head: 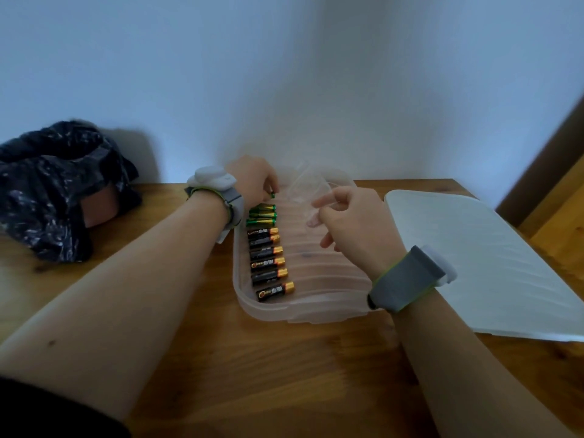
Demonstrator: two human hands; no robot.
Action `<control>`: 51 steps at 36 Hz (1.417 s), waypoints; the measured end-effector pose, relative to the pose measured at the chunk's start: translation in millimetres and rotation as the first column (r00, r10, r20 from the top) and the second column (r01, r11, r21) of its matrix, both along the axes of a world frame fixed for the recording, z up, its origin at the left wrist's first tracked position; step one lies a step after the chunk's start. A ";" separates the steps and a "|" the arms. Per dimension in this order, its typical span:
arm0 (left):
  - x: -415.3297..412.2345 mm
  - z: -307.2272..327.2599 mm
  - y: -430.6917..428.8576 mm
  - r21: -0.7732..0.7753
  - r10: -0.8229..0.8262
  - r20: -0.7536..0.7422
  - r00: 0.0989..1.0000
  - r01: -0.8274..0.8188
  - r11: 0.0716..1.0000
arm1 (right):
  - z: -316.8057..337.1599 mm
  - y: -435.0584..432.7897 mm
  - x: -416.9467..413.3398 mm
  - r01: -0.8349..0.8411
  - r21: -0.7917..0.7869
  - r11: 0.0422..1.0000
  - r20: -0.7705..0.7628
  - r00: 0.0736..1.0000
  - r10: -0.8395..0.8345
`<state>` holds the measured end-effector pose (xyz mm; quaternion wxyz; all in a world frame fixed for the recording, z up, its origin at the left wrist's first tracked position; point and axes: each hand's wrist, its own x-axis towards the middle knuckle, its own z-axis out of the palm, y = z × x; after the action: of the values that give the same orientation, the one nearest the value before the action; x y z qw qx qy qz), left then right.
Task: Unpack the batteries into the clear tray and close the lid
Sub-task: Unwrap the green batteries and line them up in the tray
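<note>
A clear tray (331, 267) with ribbed grooves sits on a wooden table (252, 374) in front of the person. Down its left side lies a column of batteries, each crosswise in its own groove. Six black-and-gold batteries (268, 260) fill the near grooves, and a few green-and-gold batteries (262, 215) lie just beyond them. The rest of the tray's grooves are bare.

The left hand (252, 178) reaches over the tray's far left corner, knuckles up and fingers curled downward. Its fingertips pinch a green battery (273, 194), whose end shows just below them. That battery hangs directly above the groove beyond the last green-and-gold one; whether it touches the tray cannot be told.

The right hand (357, 222) hovers over the middle of the tray. Its thumb and forefinger (319, 202) pinch a clear plastic pack (305, 184), which sticks up and away toward the far rim. The other fingers hang loosely curled beneath the palm, apart from the batteries.

The lid (474, 248), pale and ribbed, lies flat on the table to the right of the tray, beside the right wrist. Each wrist wears a grey band (404, 279). A crumpled dark bag (57, 184) sits at the table's far left, well apart from the tray.
</note>
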<state>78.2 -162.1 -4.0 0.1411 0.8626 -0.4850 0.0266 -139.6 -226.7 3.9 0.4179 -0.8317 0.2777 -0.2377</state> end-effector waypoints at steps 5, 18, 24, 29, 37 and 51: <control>0.2 -1.2 -1.6 -0.002 -0.007 -0.027 1.000 0.007 1.000 | 0.0 0.7 -0.2 -0.001 -0.006 1.000 -0.005 1.000 0.001; -2.3 -0.5 0.6 -0.046 0.020 -0.026 0.999 -0.021 0.999 | -0.6 -0.5 0.5 -0.025 0.033 0.999 -0.009 1.000 0.025; -9.4 4.5 7.0 -0.154 0.029 -0.040 0.999 -0.035 0.988 | -3.4 -1.6 1.3 -0.048 -0.006 0.999 -0.053 0.997 0.047; -9.0 10.7 17.7 -0.238 0.045 -0.078 0.996 -0.063 0.969 | -4.6 -1.2 1.1 -0.061 -0.010 0.998 -0.046 0.997 0.060; -8.6 9.2 41.3 -0.319 0.119 -0.095 0.988 -0.144 0.937 | -4.9 -5.8 0.9 -0.014 0.012 1.000 0.012 1.000 0.014; -35.6 11.2 71.5 -0.268 0.294 -0.085 0.952 -0.306 0.913 | -0.5 2.0 2.9 -0.032 0.081 0.996 0.020 0.999 0.030</control>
<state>42.6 -90.6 7.2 0.2653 0.8988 -0.3350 0.0974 -136.7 -224.7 3.4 0.4575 -0.8159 0.2702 -0.2278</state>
